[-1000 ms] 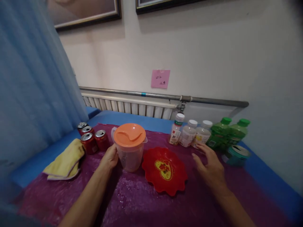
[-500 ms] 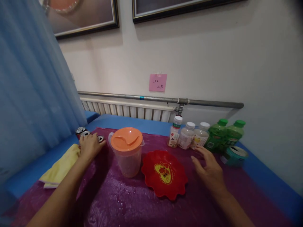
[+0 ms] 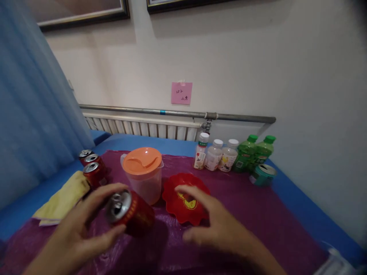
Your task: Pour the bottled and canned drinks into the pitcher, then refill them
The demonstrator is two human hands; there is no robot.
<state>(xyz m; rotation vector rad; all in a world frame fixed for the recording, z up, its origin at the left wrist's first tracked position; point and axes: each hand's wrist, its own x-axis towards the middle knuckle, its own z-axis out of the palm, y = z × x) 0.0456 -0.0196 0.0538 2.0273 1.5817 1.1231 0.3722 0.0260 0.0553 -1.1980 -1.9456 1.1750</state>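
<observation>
Near the front of the table, my left hand (image 3: 82, 225) grips a red drink can (image 3: 139, 215) between thumb and fingers. The can tilts, with its opened top turned toward the left. My right hand (image 3: 219, 225) reaches in from the right with thumb and fingers apart and nothing in them. It covers part of a red scalloped plate (image 3: 171, 193) with a yellow print. Behind the held can stands a clear plastic pitcher (image 3: 145, 187) with an orange lid. Several more red cans (image 3: 96, 175) form a row at the left.
A folded yellow cloth (image 3: 61, 196) lies at the left on the purple plastic sheet (image 3: 243, 214). Along the back right stand three white-capped bottles (image 3: 213, 157), two green bottles (image 3: 246, 154) and a teal can (image 3: 262, 175). A radiator (image 3: 137, 126) and pipe run behind the table.
My left hand has brought a red can from the row at the left toward the front middle. My right hand has moved left, over the plate's edge. The camera view has shifted too.
</observation>
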